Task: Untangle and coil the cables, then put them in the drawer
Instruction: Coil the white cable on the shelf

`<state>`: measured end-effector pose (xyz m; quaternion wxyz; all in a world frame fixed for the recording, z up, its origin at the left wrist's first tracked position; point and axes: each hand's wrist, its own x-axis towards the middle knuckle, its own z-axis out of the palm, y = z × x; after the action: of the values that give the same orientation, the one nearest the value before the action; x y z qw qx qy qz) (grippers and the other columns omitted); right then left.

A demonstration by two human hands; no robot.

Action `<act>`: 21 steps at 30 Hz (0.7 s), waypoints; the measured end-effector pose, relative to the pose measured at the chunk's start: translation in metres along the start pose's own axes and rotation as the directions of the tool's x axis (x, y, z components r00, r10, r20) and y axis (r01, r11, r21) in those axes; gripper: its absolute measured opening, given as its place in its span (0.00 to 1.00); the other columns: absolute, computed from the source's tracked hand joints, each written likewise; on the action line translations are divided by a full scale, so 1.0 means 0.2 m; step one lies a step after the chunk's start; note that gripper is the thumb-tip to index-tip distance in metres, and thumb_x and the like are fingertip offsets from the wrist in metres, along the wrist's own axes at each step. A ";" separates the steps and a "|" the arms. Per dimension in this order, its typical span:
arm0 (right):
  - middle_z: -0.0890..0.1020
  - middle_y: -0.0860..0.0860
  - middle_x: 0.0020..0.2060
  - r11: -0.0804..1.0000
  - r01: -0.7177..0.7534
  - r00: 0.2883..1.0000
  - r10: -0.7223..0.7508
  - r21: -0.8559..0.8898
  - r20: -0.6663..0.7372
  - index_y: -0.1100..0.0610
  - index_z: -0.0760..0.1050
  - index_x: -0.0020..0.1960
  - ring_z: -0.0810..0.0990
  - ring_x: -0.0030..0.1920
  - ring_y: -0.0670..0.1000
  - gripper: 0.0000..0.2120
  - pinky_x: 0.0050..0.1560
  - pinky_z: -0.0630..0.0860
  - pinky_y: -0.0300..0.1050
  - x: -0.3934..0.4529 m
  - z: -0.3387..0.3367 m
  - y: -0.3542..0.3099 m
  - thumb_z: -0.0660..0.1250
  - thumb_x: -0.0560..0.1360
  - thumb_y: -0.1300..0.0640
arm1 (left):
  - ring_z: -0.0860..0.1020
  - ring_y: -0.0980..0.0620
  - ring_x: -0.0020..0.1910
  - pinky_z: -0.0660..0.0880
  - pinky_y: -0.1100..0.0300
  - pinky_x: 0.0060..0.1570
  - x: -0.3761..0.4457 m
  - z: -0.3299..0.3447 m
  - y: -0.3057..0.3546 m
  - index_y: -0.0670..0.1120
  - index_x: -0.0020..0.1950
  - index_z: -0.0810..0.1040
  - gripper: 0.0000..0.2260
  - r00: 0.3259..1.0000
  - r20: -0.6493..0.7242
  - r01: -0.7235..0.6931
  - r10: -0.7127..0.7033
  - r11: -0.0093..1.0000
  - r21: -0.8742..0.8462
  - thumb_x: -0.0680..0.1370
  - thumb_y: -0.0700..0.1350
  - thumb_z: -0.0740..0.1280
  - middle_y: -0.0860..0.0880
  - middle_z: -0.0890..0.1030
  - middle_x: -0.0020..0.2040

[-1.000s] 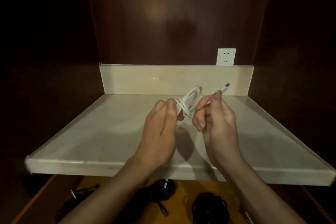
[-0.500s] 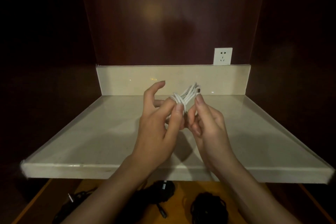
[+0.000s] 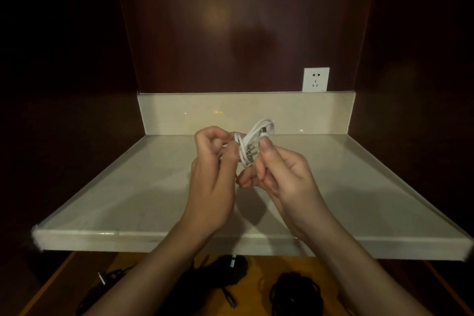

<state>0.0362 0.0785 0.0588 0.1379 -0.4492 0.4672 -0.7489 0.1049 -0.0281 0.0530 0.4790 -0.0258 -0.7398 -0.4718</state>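
A white cable (image 3: 254, 141), wound into a small bundle of loops, is held above the pale stone counter (image 3: 143, 195). My left hand (image 3: 213, 174) grips the bundle's left side with curled fingers. My right hand (image 3: 279, 177) pinches the bundle's right side, thumb up against the loops, with a plug end showing near the top of the coil. Below the counter's front edge lies the open wooden drawer (image 3: 259, 267), holding a coiled black cable (image 3: 295, 292) and another black cable (image 3: 220, 272) partly hidden by my left forearm.
A white wall socket (image 3: 315, 79) sits above the counter's low backsplash at the back right. Dark wooden panels close in the niche on both sides and behind. A black plug with a lead (image 3: 102, 282) lies at the drawer's left.
The loose plug end that stuck out to the right is now tucked against the coil. My left fingers, spread half a second ago, have curled onto the bundle.
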 end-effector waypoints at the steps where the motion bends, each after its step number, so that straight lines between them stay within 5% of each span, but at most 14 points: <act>1: 0.74 0.45 0.21 1.000 -0.011 1.000 0.011 0.000 0.005 0.60 0.68 0.32 0.80 0.35 0.53 0.20 0.43 0.77 0.44 0.00 0.00 0.00 0.57 0.79 0.50 | 0.79 0.58 0.38 0.73 0.68 0.37 0.00 0.00 0.00 0.52 0.65 0.66 0.11 1.000 -0.002 -0.006 0.006 1.000 0.006 0.83 0.47 0.56 0.55 0.82 0.46; 4: 0.72 0.44 0.21 0.999 -0.030 0.999 0.030 0.018 0.017 0.60 0.69 0.33 0.80 0.35 0.54 0.20 0.41 0.77 0.42 0.00 0.00 0.00 0.57 0.79 0.50 | 0.79 0.56 0.42 0.73 0.66 0.42 0.01 -0.02 -0.01 0.59 0.74 0.65 0.18 0.999 0.052 -0.006 0.004 0.999 0.039 0.84 0.48 0.53 0.54 0.81 0.49; 10: 0.71 0.46 0.20 0.999 -0.047 0.998 0.047 -0.005 0.036 0.63 0.71 0.33 0.82 0.32 0.51 0.21 0.40 0.80 0.44 0.00 0.00 -0.01 0.60 0.80 0.50 | 0.80 0.51 0.56 0.78 0.52 0.53 0.02 -0.02 -0.01 0.60 0.62 0.78 0.16 0.997 0.055 0.061 -0.061 0.998 0.004 0.83 0.56 0.53 0.52 0.82 0.57; 13: 0.70 0.48 0.20 0.999 -0.032 0.999 0.032 -0.038 0.009 0.64 0.71 0.34 0.78 0.26 0.45 0.22 0.36 0.79 0.45 0.01 0.01 -0.01 0.60 0.78 0.49 | 0.79 0.52 0.58 0.75 0.59 0.56 0.02 -0.01 0.00 0.59 0.62 0.77 0.16 0.995 0.103 0.006 -0.013 0.997 0.076 0.83 0.56 0.53 0.54 0.80 0.56; 17: 0.78 0.56 0.25 0.989 0.042 0.997 -0.052 -0.145 -0.063 0.68 0.73 0.37 0.80 0.26 0.55 0.25 0.32 0.79 0.50 0.01 0.01 0.00 0.61 0.79 0.46 | 0.78 0.55 0.57 0.71 0.66 0.54 0.02 -0.01 -0.01 0.52 0.64 0.78 0.19 0.979 0.205 -0.065 0.024 0.978 0.197 0.84 0.55 0.51 0.56 0.77 0.54; 21: 0.79 0.55 0.26 0.974 0.074 0.972 -0.119 -0.216 -0.205 0.64 0.76 0.41 0.79 0.26 0.52 0.21 0.28 0.78 0.48 -0.01 0.04 0.03 0.62 0.80 0.46 | 0.77 0.57 0.51 0.69 0.68 0.49 0.03 -0.02 -0.01 0.56 0.58 0.75 0.12 0.965 0.239 -0.170 0.105 0.949 0.266 0.84 0.52 0.52 0.54 0.76 0.50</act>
<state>0.0433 0.0721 0.0536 0.0021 -0.3992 0.5324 -0.7464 0.1035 -0.0340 0.0560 0.4239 -0.0611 -0.8451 -0.3200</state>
